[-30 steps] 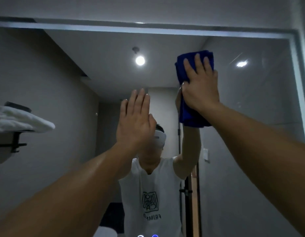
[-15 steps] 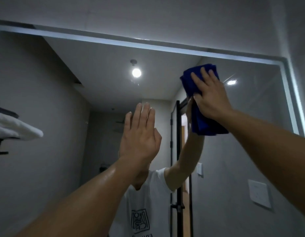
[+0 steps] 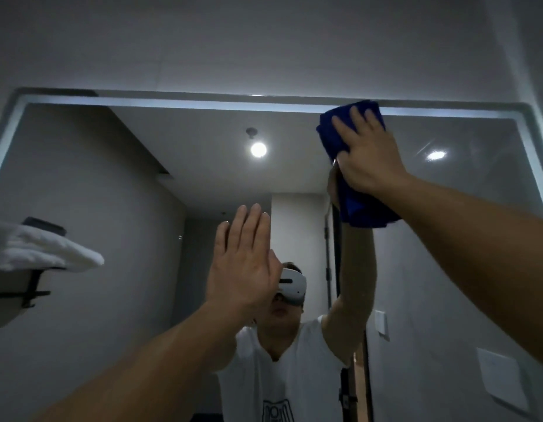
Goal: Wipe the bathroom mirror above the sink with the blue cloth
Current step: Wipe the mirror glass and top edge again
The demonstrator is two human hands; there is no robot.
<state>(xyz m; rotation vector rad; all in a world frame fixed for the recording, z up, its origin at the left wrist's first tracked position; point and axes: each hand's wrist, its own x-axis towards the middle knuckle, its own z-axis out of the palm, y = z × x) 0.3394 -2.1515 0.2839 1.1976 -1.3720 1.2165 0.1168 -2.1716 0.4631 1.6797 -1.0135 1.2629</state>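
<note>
The left hand (image 3: 242,263) is raised flat before the lower middle of the mirror (image 3: 81,178), fingers straight and together, holding nothing; whether its palm touches the glass I cannot tell. To its right and higher, the right hand (image 3: 367,153) lies spread over the blue cloth (image 3: 360,208), fingers nearly straight, pressing the cloth to the glass rather than gripping it. The cloth's lower fold hangs out below the palm.

Over the last second the cloth has climbed. It was a little below the mirror's top edge, and now its upper end overlaps the lit strip (image 3: 172,102) along that edge, right of centre. The left hand has kept the same flat pose. The view has also tipped upward, so more wall shows above the mirror. I judge the stroke has reached the top limit, so the top band near the cloth is being covered. The glass to the left and far right of the cloth shows no sign either way of being wiped.

No true container is in view, and the sink is out of sight. The nearest holder is a black rack (image 3: 32,292) at the mirror's left side, bearing a folded white towel (image 3: 41,251). Whether that is real or reflected is unclear.
</note>
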